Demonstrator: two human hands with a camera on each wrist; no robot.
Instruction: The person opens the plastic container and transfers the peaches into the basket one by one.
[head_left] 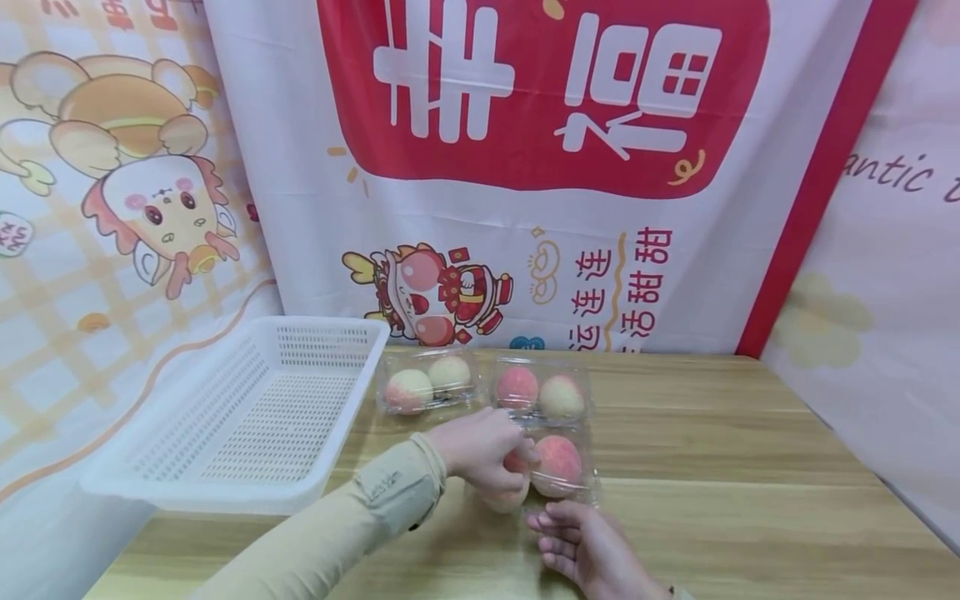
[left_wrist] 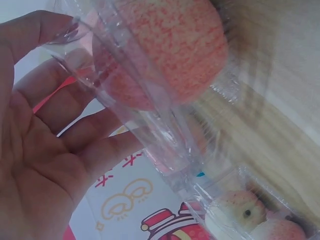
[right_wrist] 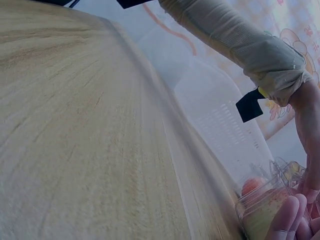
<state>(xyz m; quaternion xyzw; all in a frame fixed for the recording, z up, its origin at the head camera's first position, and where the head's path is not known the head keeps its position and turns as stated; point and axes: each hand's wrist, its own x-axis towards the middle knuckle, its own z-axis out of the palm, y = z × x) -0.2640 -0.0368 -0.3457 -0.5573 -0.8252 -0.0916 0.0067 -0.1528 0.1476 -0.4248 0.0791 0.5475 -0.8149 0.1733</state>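
"What could go wrong?"
"The held clear box (head_left: 588, 473), to the basket's (head_left: 288, 425) right, might be bent if its thin edge is squeezed too hard. It is pinched by the left hand (head_left: 486, 454). The right hand's (head_left: 592, 546) loosely bent fingers seem to be kept empty."
"How many?"
"One basket, three boxes (head_left: 543, 362) and six peaches (head_left: 557, 465) are seen; one peach is mostly hidden."

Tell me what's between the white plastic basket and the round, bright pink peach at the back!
A clear plastic box holding two round, mostly pale peaches lies between the white basket and that pink peach; the head view shows it.
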